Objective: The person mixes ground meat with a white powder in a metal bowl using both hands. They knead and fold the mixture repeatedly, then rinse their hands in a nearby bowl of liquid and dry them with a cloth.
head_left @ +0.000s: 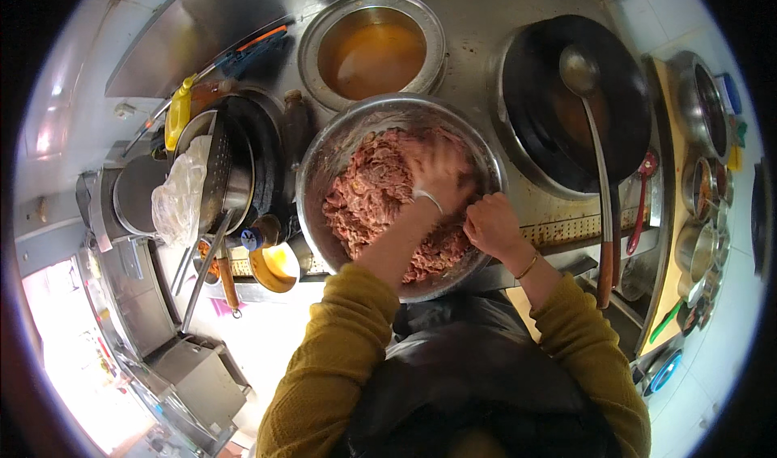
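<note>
A wide steel mixing bowl [314, 173] in front of me holds a heap of raw, reddish sliced or chopped meat [370, 185]. My left hand [442, 170], with a pale bangle at the wrist, is in the bowl against the upper right of the meat. It is blurred by motion, and its fingertips cannot be made out. At the bowl's right rim, my right hand [491, 222] is closed over the edge with the fingers curled. A thin gold-coloured bracelet circles that wrist.
Behind the bowl stands a steel pot [312, 51] of orange-brown liquid. To the right, a ladle [586, 75] lies across a black wok [528, 106]. A yellow bottle [178, 115], a perforated strainer [217, 173] with a plastic bag [179, 197], and a dark bottle [296, 124] crowd the left.
</note>
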The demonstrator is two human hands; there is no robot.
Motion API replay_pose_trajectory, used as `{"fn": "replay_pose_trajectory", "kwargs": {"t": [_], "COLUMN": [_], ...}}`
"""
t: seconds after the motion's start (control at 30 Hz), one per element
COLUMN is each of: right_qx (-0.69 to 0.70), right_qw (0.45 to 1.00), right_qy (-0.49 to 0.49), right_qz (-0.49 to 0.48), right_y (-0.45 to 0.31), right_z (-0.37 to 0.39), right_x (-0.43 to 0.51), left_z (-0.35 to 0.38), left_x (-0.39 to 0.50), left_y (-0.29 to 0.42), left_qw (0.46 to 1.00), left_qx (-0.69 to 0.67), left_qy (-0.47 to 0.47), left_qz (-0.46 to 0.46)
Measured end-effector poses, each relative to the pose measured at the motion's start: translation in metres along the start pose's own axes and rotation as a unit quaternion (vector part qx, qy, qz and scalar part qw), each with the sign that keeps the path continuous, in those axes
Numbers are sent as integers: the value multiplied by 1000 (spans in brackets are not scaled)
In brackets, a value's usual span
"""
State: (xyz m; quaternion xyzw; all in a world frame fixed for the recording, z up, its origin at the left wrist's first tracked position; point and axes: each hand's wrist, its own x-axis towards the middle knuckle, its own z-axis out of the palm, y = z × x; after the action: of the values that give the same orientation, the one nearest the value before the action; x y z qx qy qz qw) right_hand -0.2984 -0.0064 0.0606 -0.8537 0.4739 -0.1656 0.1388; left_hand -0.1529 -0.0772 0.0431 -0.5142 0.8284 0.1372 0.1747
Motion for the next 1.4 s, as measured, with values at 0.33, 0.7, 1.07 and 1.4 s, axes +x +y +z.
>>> {"fn": "replay_pose_trajectory", "kwargs": {"t": [0.33,0.7,1.07,1.4], "right_qx": [7,-31,-44,-21], "right_qw": [1000,999,999,1000], "right_qy": [-20,-31,-28,-13], "right_qz": [0,-9,-7,-12], "right_y": [-2,-2,0,-1], "right_z": [-8,-5,1,-7], "right_x": [1,2,-2,2], "left_z": [11,19,29,10], "left_x": [-78,-68,-30,-108], "left_y": [-119,-9,-107,-33], "left_qw": [995,994,987,971], "left_qx": [14,-38,-114,-15], "left_qy": [-80,-76,15,-130], "left_qz": [-62,66,-115,198]}}
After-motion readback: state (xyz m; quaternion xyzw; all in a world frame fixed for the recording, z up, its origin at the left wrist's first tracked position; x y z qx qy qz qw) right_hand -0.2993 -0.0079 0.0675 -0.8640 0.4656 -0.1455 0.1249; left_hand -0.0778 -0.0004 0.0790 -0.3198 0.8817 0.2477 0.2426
